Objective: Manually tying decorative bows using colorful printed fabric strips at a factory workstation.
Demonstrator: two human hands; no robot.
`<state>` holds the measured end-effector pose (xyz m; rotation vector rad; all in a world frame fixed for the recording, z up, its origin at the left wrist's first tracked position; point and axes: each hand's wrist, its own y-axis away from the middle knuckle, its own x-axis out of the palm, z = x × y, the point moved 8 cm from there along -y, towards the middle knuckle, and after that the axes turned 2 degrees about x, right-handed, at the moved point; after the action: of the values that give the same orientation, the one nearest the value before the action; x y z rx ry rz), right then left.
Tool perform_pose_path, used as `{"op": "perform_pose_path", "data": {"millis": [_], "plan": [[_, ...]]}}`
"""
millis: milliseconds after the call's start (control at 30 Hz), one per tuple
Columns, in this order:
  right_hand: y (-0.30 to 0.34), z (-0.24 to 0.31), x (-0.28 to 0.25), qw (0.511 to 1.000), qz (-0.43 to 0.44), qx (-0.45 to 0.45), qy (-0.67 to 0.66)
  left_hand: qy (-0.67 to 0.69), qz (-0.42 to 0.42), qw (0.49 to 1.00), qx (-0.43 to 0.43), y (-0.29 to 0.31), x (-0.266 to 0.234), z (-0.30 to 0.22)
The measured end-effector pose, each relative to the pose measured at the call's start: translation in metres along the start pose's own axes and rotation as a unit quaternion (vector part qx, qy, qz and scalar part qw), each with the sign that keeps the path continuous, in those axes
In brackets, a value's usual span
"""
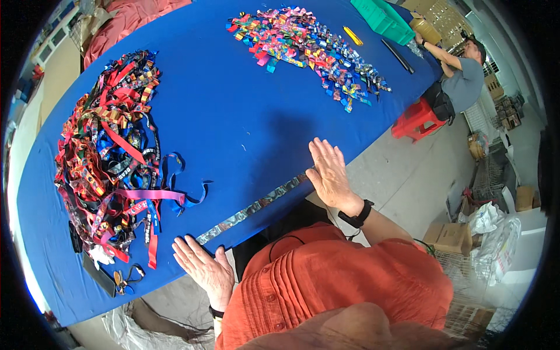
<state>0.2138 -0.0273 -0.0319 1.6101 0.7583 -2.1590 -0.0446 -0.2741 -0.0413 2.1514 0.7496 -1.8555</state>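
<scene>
A long, narrow patterned ribbon strip (254,208) in dark teal and brown lies stretched flat along the near edge of the blue-covered table. At its lower left end is my left hand (205,273), fingers extended and apart from the thumb. My right hand (331,176) is at the far right end, covering it, with its fingers stretched out and thumb spread. Neither hand is closed around anything. A large tangled heap of printed lanyard ribbons (111,140), mostly red, orange, black and blue, is piled to the left.
A spread of short colourful ribbon pieces (303,44) covers the far side. Small scissors (121,283) lie at the left corner. Beyond are a yellow cutter (353,36), a black bar (398,56) and a green crate (385,20). A co-worker (465,79) reaches toward the table beside a red stool (417,121).
</scene>
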Motion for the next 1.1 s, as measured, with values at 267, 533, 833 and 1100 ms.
{"op": "perform_pose_path", "data": {"millis": [267,533,833,1100], "plan": [[-0.003,0.000,0.002,0.999,-0.004,0.036,0.020,0.001,0.010,0.999,0.030,0.001,0.003,0.010],[-0.014,-0.021,0.008,0.992,-0.019,0.107,0.057,0.006,0.013,0.999,0.044,0.003,0.007,0.017],[-0.020,-0.027,0.010,0.989,-0.006,0.130,0.076,0.006,0.023,0.999,0.035,0.004,0.009,0.020],[-0.020,-0.026,0.007,0.987,-0.004,0.133,0.096,0.009,0.019,0.999,0.040,0.005,0.008,0.018]]}}
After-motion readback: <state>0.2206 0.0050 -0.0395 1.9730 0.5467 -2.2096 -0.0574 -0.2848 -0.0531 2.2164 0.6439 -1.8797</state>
